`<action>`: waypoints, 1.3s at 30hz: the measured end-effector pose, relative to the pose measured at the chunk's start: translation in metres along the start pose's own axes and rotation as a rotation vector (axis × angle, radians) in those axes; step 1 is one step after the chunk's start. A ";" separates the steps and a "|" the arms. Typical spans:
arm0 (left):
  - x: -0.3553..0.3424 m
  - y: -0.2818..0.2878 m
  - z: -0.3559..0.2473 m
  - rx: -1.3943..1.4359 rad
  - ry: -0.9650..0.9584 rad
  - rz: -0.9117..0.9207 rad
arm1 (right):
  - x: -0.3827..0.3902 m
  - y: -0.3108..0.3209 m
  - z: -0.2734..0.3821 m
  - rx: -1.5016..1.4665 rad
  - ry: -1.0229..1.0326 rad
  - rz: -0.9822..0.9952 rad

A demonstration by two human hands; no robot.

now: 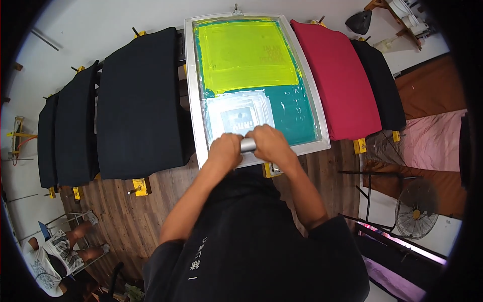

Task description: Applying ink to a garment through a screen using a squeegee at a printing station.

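A silkscreen frame with a pale metal border lies straight in front of me. Yellow-green covering fills the far part of its mesh, and teal mesh shows around it. White ink is spread over the near left part, around a small design. My left hand and my right hand are side by side at the near end, both closed around the silver bar of a squeegee. A short length of the bar shows between them; its blade is hidden.
Black cloth-covered boards stand in a row at left. At right are a red cloth-covered board and another black one. Yellow clamps stick out below them. A fan is at lower right; a seated person is at lower left.
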State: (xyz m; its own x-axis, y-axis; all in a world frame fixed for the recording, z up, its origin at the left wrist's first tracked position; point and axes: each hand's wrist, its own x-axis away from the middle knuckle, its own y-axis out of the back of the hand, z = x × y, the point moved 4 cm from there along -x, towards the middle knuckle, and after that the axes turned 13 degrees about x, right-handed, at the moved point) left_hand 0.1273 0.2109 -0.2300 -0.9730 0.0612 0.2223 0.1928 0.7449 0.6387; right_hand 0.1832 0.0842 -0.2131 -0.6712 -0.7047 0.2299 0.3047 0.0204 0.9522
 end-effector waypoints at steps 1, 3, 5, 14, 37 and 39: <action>-0.013 0.007 0.000 -0.005 0.035 0.051 | -0.014 0.006 -0.006 0.006 -0.013 0.127; -0.041 0.017 0.008 -0.054 0.027 -0.027 | -0.038 0.021 -0.013 0.051 -0.028 0.069; -0.064 0.028 0.009 -0.069 -0.010 -0.073 | -0.058 0.029 -0.023 0.068 -0.032 0.009; 0.007 -0.022 0.014 -0.024 -0.216 -0.286 | 0.013 -0.016 0.005 0.011 -0.020 -0.290; -0.008 -0.006 0.000 0.015 -0.078 -0.169 | -0.004 -0.007 -0.011 -0.012 -0.012 -0.109; 0.005 -0.014 -0.005 0.015 -0.041 -0.113 | 0.013 -0.011 -0.010 -0.040 -0.015 -0.094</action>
State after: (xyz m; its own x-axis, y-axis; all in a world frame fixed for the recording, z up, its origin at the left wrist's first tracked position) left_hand 0.1206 0.1972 -0.2339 -0.9929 0.0032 0.1190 0.0800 0.7584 0.6469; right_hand 0.1776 0.0676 -0.2226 -0.7079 -0.6916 0.1430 0.2667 -0.0743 0.9609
